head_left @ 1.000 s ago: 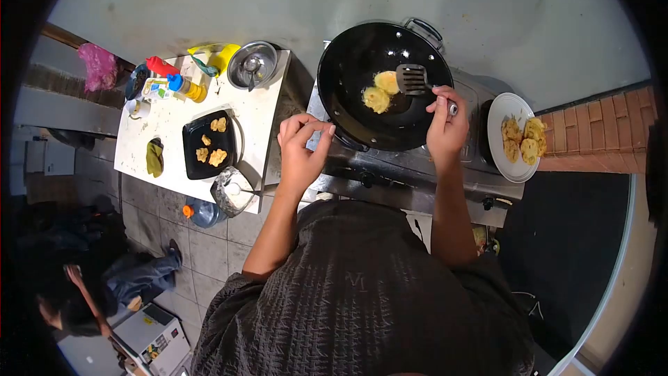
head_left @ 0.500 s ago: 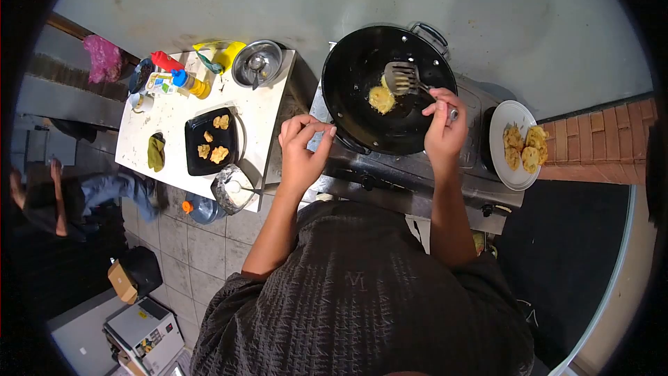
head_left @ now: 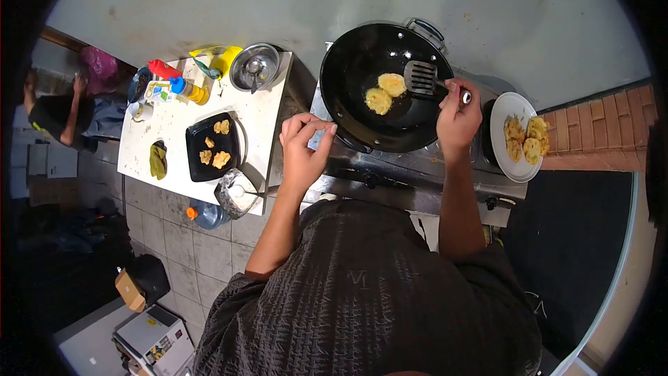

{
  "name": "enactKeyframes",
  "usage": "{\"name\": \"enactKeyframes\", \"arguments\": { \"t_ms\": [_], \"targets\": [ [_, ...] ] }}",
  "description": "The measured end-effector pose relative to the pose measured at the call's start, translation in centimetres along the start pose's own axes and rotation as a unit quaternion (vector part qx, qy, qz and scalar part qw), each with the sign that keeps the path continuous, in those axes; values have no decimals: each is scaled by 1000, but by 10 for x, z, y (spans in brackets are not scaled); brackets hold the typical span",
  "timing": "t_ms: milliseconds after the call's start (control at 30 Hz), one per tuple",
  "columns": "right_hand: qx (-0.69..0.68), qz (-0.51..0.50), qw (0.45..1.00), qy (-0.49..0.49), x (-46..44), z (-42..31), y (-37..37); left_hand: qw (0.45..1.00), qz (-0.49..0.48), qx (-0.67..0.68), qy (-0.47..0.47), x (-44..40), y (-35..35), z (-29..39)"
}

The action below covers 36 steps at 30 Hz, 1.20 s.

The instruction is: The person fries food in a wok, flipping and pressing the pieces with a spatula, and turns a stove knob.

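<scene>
1. Change: right hand (head_left: 459,120) has shifted outward, away from the left; spatula (head_left: 422,91) went with it. Blade was over the upper patty (head_left: 392,84), now just beside it. Contact unclear.
2. Meaning: upper patty now uncovered, lying in the wok (head_left: 351,122) beyond the right fingertips, past the blade. Lower patty (head_left: 378,101) right beside it, on the left-hand side.
3. Right fingers: curled, closed round the spatula handle; exact thumb pressure can't tell.
4. Left hand (head_left: 303,153): same pose, near the wok's edge, fingers bent, thumb and index tips close together. Touching or not, can't tell; nothing seen between them.
5. Plate (head_left: 512,171) with browned patties: outward of the right fingers. Black tray (head_left: 199,132) with pieces: outward of the left fingers.
</scene>
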State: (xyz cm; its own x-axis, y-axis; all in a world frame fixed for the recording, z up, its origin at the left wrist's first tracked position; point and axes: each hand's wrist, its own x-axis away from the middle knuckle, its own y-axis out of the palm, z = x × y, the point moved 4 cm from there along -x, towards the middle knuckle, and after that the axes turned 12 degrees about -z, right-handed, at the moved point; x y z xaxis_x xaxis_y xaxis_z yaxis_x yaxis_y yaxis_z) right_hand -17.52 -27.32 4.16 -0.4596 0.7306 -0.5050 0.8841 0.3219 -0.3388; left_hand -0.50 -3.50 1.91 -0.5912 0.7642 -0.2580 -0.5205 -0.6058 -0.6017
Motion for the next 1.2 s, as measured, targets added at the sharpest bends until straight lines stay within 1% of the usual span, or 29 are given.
{"name": "enactKeyframes", "arguments": {
  "t_ms": [33,67,133,167,233,267,333,367,400,467,500,567,600,667,700,767,800,867,933,1000,1200],
  "targets": [
    [-25,-6,1000,11,0,-1,1,1000,3,1,3,-1,-1,-1],
    [-25,-4,1000,11,0,-2,1,1000,2,0,5,-2,-1,-1],
    [-21,-31,999,2,-1,-3,5,1000,3,2,10,-3,-1,-1],
    [-20,-29,999,2,-2,0,8,1000,2,2,12,-4,-1,-1],
    [-76,-20,997,-17,-5,7,16,1000,-5,10,17,-6,-1,0],
    [-74,-17,997,-17,-7,8,17,1000,-6,10,19,-7,0,0],
    [-67,-48,996,-18,-8,7,22,1000,-12,14,18,-8,1,1],
    [-58,-64,996,3,-8,7,21,1000,-14,15,21,-9,1,1],
    [-56,-61,997,3,-6,8,19,999,-12,12,27,-10,1,1],
    [36,-68,997,-27,-2,7,16,999,-9,9,34,-12,0,0],
    [37,-68,997,-26,0,5,14,999,-6,11,33,-12,-1,0],
    [42,-45,998,21,5,-1,5,999,-5,14,31,-12,-2,0],
    [44,-45,998,23,5,-7,3,1000,-8,7,29,-12,-2,0],
    [-14,-54,996,63,6,-13,2,1000,-14,1,28,-12,-1,0],
    [-13,-53,996,65,6,-11,5,999,-13,1,36,-12,0,0],
    [-61,-57,996,7,1,-5,12,999,-13,2,46,-14,2,1],
    [-60,-57,997,9,0,-1,15,999,-15,17,38,-14,3,1],
    [-55,-74,995,-25,0,1,21,999,-19,33,28,-13,4,0],
    [-47,-80,996,-16,3,2,19,999,-16,32,33,-13,4,1],
    [-2,-90,996,20,8,1,13,999,-15,27,32,-12,3,0],
    [-49,-41,998,15,15,-19,1,999,-18,23,27,-10,3,-1]
  ]
}}
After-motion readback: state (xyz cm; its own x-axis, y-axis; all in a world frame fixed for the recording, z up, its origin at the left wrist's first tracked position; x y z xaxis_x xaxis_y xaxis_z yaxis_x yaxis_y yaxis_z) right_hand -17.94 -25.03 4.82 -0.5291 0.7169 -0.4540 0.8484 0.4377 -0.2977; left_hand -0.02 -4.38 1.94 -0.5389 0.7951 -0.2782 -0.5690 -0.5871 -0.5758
